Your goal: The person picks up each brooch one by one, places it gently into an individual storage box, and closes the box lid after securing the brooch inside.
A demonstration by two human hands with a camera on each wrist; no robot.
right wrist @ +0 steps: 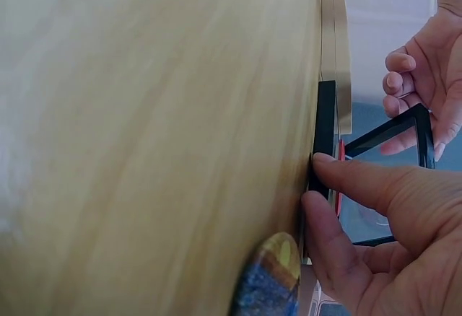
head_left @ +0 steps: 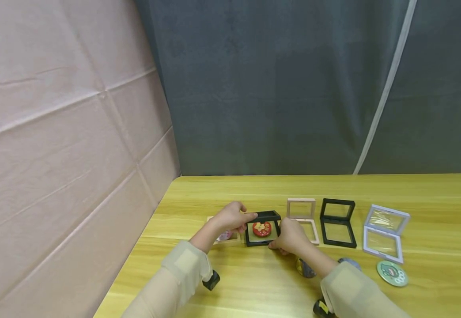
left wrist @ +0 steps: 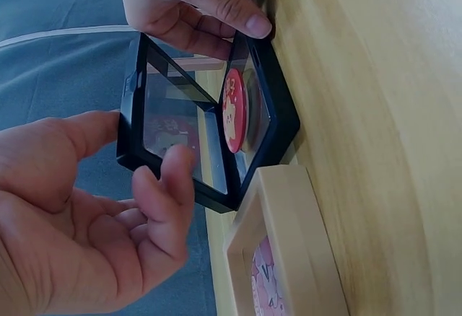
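Note:
A black display frame [head_left: 262, 242] stands half-folded on the table, with a red round badge [head_left: 262, 229] lying on the clear film of its lower half. My left hand [head_left: 230, 217] holds the raised lid [left wrist: 131, 107] by its edge, thumb on one side and bent fingers on the other. At the front right corner of the lower half, my right hand [head_left: 292, 236] pinches the rim between thumb and index finger [right wrist: 328, 222]. Left of the black frame lies a closed beige frame [left wrist: 292, 215] with a pink badge [left wrist: 266, 276] inside, partly covered by my left hand.
To the right, a pink frame [head_left: 301, 199], another black frame [head_left: 338, 244] and a lilac frame [head_left: 383, 256] stand unfolded. A green badge [head_left: 391, 273], a blue badge [head_left: 349, 263] and a dark patterned badge [head_left: 305, 268] lie nearer. A grey curtain [head_left: 270, 88] hangs behind the table.

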